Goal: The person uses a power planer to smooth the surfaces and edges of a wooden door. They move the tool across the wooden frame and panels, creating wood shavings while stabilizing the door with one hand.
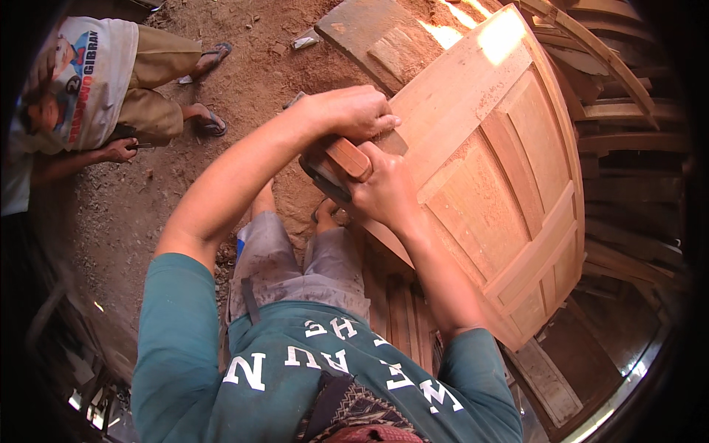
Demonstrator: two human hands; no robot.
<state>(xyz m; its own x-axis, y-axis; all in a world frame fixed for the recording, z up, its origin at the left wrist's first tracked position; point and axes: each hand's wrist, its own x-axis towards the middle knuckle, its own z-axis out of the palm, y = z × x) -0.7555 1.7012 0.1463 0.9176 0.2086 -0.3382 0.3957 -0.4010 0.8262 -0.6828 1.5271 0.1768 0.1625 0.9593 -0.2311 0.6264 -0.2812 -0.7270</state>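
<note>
Both hands are at the left edge of a pale wooden panelled door (458,140). My right hand (382,183) is closed round a dark tool with a reddish-brown wooden grip (348,159); it looks like a plane, though the hands cover much of it. Curled over the tool's far side is my left hand (358,112), its fingers bent down next to a dark flat part (391,142). Fine sawdust lies on the door's surface and in its recessed panels. The door is tilted, with sunlight on its far corner.
To the left stands another person (103,81) in a printed shirt, a small thing in one hand. Boards (377,40) lie on the dirt floor beyond the door. Curved timber pieces (620,111) are stacked at the right, and a plank (546,380) lies below the door.
</note>
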